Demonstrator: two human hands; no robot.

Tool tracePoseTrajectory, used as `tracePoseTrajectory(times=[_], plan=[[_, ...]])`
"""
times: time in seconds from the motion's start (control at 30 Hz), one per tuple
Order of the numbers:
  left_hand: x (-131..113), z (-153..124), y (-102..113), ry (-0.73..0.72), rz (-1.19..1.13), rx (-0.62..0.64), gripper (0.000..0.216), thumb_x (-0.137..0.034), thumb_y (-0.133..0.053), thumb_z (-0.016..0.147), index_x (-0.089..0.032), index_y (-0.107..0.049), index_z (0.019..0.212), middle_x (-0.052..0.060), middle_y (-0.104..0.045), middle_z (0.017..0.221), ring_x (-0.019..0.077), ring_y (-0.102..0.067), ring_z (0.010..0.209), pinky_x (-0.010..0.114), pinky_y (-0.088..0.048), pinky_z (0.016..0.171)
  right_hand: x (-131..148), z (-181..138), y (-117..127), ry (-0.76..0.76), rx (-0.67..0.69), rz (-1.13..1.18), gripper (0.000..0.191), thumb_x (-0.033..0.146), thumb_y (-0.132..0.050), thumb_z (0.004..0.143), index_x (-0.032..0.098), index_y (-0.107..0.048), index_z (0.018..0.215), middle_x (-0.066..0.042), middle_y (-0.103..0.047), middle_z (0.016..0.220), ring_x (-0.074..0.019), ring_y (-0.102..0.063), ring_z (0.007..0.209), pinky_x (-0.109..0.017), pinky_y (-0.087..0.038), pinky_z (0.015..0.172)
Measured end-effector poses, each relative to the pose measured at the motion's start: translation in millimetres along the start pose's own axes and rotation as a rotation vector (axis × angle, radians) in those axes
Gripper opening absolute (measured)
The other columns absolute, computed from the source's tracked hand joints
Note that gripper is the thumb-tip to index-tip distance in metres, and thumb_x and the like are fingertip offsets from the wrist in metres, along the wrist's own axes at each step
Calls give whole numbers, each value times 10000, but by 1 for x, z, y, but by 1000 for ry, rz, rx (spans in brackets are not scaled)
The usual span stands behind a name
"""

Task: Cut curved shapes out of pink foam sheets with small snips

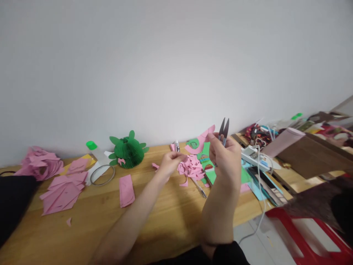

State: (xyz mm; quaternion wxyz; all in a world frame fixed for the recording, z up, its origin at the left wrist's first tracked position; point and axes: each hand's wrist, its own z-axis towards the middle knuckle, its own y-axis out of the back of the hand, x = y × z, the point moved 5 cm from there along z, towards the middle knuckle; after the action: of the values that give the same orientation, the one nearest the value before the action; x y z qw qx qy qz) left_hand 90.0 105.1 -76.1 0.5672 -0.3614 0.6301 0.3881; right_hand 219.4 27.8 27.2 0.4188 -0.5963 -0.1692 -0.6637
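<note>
My right hand (225, 156) is raised above the wooden table (165, 217) and grips small thread snips (224, 130), blades pointing up and slightly apart. My left hand (171, 163) hovers lower, fingers pinched together near a heap of pink paper scraps (191, 167); what it pinches is too small to make out. A curved pink paper cutout (201, 141) stands just behind my right hand's fingers. A pen (199, 187) lies on the table below my hands.
A green honeycomb paper ornament (128, 149), a green-capped glue bottle (95, 151), a metal ring (102, 175) and pink paper sheets (63, 189) lie left. A power strip (253, 156), cable, card stack and cluttered boxes sit right. A red stool (306, 235) stands below the table edge.
</note>
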Motion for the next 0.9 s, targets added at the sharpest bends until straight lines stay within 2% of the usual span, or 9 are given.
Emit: tracePoseTrajectory(times=[0.1, 0.2, 0.3, 0.4, 0.5, 0.6, 0.77, 0.83, 0.9], plan=[[19, 17, -27, 15, 112, 59, 357, -346, -615, 935, -158, -597, 1237, 96, -617, 1255, 252, -640, 1058, 441, -567, 873, 5, 1, 7, -13, -1, 12, 263, 340, -802, 653, 176, -598, 679, 122, -354, 429, -34, -236, 346, -196, -138, 341], [10, 26, -29, -27, 177, 49, 342, -338, -604, 943, -175, -592, 1243, 104, -608, 1274, 240, -634, 1072, 448, -561, 894, 6, 0, 7, -32, 41, 32, 235, 320, -783, 660, 175, -599, 671, 123, -345, 438, -34, -225, 363, -199, -132, 349], [-27, 23, -13, -107, 166, 39, 304, -355, -603, 941, -145, -626, 1158, 90, -656, 1152, 212, -657, 972, 405, -568, 830, 4, -2, 2, -63, 182, 7, 184, 288, -737, 704, 173, -600, 661, 118, -336, 452, -39, -215, 387, -207, -129, 360], [-73, 3, 9, -213, 114, 82, 410, -428, -480, 962, -131, -699, 782, 64, -692, 793, 156, -622, 725, 285, -514, 696, 3, -8, -9, -89, 421, -51, 165, 262, -694, 757, 171, -603, 654, 109, -348, 466, -43, -216, 396, -218, -138, 365], [-104, -25, 25, -273, 108, 166, 388, -437, -650, 832, -159, -626, 562, 15, -609, 597, 130, -565, 615, 245, -464, 613, 4, -17, -20, -75, 618, -86, 166, 239, -684, 775, 174, -599, 648, 96, -383, 498, -50, -246, 415, -225, -171, 377], [-111, -47, 36, -288, 105, 205, 316, -359, -634, 835, -171, -617, 582, -6, -569, 569, 111, -530, 568, 226, -435, 558, 6, -24, -28, -43, 732, -158, 178, 226, -665, 785, 178, -584, 633, 69, -444, 537, -69, -321, 468, -228, -225, 410], [-100, -60, 49, -219, 151, 257, 170, -248, -623, 790, -186, -640, 633, -8, -585, 587, 115, -540, 527, 227, -449, 506, 3, -33, -39, -31, 903, -264, 178, 240, -660, 795, 180, -610, 635, 53, -484, 542, -90, -375, 502, -245, -282, 464], [-96, -62, 52, -214, 154, 260, 135, -228, -650, 767, -184, -670, 641, 7, -629, 604, 125, -572, 529, 232, -462, 505, 1, -33, -40, -37, 851, -278, 160, 261, -688, 794, 181, -623, 672, 59, -474, 538, -86, -365, 485, -243, -276, 456], [-93, -63, 57, -222, 74, 168, 116, -232, -696, 744, -179, -700, 640, 27, -675, 615, 143, -614, 545, 241, -476, 515, 3, -31, -37, -4, 633, -225, 156, 311, -694, 823, 190, -632, 745, 70, -437, 549, -79, -327, 466, -236, -243, 428]])
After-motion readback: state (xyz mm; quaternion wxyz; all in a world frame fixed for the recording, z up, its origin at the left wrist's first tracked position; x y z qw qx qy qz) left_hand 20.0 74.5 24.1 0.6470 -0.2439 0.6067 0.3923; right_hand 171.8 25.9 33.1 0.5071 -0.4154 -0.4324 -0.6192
